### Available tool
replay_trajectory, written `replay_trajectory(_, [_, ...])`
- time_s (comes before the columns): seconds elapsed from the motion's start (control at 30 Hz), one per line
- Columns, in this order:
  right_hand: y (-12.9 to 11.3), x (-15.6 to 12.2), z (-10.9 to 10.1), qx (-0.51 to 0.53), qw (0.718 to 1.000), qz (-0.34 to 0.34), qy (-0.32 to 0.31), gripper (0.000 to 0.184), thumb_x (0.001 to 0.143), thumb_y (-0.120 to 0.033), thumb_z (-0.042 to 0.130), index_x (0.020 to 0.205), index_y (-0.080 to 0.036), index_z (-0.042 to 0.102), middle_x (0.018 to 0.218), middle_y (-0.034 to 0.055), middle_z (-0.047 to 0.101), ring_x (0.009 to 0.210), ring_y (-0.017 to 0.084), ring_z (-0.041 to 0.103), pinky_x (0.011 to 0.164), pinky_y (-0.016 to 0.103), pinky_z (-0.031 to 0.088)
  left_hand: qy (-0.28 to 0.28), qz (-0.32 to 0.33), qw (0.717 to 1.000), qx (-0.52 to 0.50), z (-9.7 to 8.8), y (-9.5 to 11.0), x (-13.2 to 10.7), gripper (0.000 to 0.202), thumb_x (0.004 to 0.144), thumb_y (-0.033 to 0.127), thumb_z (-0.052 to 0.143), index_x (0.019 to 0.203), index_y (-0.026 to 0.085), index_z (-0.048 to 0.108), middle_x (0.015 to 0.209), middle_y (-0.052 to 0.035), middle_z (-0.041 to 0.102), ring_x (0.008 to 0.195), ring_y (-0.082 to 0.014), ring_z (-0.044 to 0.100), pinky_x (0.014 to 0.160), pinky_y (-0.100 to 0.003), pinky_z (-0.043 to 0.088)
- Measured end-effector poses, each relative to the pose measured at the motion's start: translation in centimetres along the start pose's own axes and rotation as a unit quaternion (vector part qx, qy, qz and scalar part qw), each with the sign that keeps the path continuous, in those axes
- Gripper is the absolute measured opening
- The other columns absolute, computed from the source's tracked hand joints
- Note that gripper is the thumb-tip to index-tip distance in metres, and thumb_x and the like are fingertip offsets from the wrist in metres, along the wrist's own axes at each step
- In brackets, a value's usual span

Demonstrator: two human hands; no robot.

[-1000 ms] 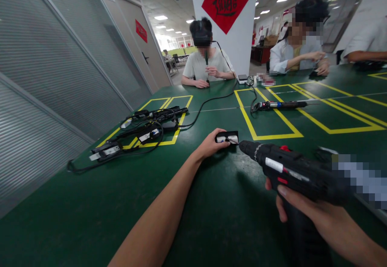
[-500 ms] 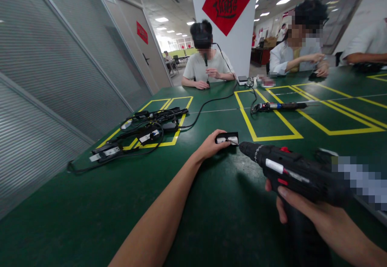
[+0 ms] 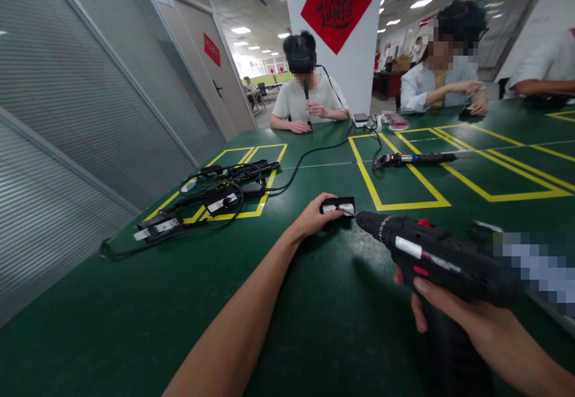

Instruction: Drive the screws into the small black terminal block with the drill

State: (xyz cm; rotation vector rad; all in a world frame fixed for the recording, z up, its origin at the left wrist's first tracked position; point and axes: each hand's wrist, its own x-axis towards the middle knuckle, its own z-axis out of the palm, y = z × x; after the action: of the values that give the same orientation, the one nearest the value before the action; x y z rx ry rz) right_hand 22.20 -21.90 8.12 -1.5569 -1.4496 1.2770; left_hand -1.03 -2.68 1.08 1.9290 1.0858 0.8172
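My left hand (image 3: 314,216) reaches forward over the green table (image 3: 135,301) and pinches a small black box with white labels (image 3: 338,206), holding it down on the surface. My right hand (image 3: 453,316) is wrapped round the grip of a black cordless drill (image 3: 431,256) with red marks. The drill points left, and its thin bit touches the right end of the black box.
A heap of black adapters and cables (image 3: 211,196) lies in a yellow-taped square at the left. A soldering iron (image 3: 417,157) lies in another taped square farther back. Three other people sit at the far side of the table. Glass partitions run along the left.
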Motion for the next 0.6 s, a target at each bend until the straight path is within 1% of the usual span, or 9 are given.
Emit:
replay_trajectory(0.17, [0.07,0.11,-0.07,0.023,1.0,0.004,-0.014,0.031,0.083,-0.049,0.046,0.08,-0.023,0.061,0.058,-0.0028,0.062,0.061,0.016,0.059,0.07,0.027,0.045,-0.002,0.012,1.0,-0.013,0.11,-0.37,0.05,0.051,0.069,0.039,0.065,0.112,0.018,0.048,0.09,-0.0023,0.057,0.075,-0.0132,0.053,0.067,-0.025,0.043])
replay_trajectory(0.3, [0.19,0.16,-0.05,0.044,0.999,0.004,-0.015,0.03,0.082,-0.049,0.047,0.081,-0.022,0.061,0.061,-0.0024,0.062,0.063,0.017,0.06,0.071,0.028,0.045,0.002,0.014,1.0,-0.005,0.15,-0.3,0.04,0.052,0.069,0.038,0.066,0.112,0.017,0.048,0.092,-0.003,0.057,0.077,-0.0135,0.053,0.068,-0.025,0.044])
replay_trajectory(0.47, [0.14,0.13,0.05,0.046,0.999,0.008,-0.005,0.03,0.081,-0.049,0.048,0.076,-0.022,0.06,0.064,-0.0016,0.063,0.065,0.018,0.061,0.07,0.029,0.046,0.006,0.011,1.0,0.005,0.14,-0.09,0.03,0.051,0.069,0.037,0.065,0.112,0.018,0.048,0.094,-0.0031,0.057,0.078,-0.014,0.054,0.071,-0.026,0.044])
replay_trajectory(0.53, [0.08,0.1,0.04,0.048,0.999,0.001,-0.001,0.029,0.081,-0.049,0.049,0.077,-0.022,0.06,0.066,-0.0018,0.064,0.063,0.017,0.061,0.068,0.027,0.046,0.006,0.011,1.0,0.003,0.12,-0.04,0.01,0.05,0.069,0.037,0.065,0.112,0.018,0.049,0.093,-0.0032,0.057,0.078,-0.014,0.054,0.07,-0.027,0.044])
replay_trajectory(0.6, [0.06,0.09,-0.01,0.038,0.999,-0.003,-0.001,0.029,0.082,-0.049,0.049,0.08,-0.023,0.06,0.063,-0.0025,0.063,0.06,0.016,0.06,0.063,0.026,0.046,0.004,0.008,1.0,-0.002,0.1,-0.01,-0.01,0.05,0.069,0.037,0.065,0.113,0.018,0.049,0.093,-0.0033,0.058,0.077,-0.0139,0.054,0.069,-0.026,0.044])
